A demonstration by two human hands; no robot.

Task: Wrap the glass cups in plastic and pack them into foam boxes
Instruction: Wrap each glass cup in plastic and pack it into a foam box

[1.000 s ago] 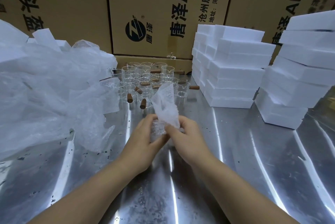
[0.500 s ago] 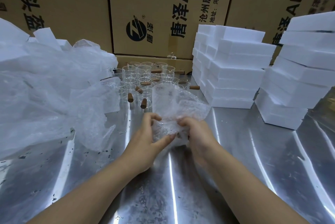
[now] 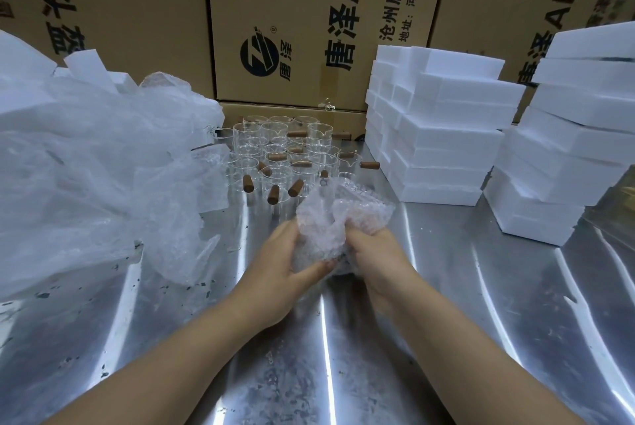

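Observation:
A bundle of bubble wrap (image 3: 338, 215) sits between both hands just above the steel table, crumpled round a glass cup that I can barely make out inside. My left hand (image 3: 285, 263) grips the bundle's left side, thumb underneath. From the right, my right hand (image 3: 374, 256) holds it with fingers curled into the wrap. Behind them stand several clear glass cups (image 3: 281, 153) with brown wooden handles. White foam boxes (image 3: 443, 136) are stacked at the right, with a second stack (image 3: 570, 156) further right.
A large heap of clear plastic and bubble wrap (image 3: 96, 167) covers the table's left side, with foam pieces (image 3: 92, 70) behind it. Brown cardboard cartons (image 3: 309, 22) form a wall at the back. The steel table (image 3: 343, 356) carries dark specks near me.
The sheet of wrap that stood upright above my hands has been folded down and to the right over the cup. Both hands have closed in round the bundle.

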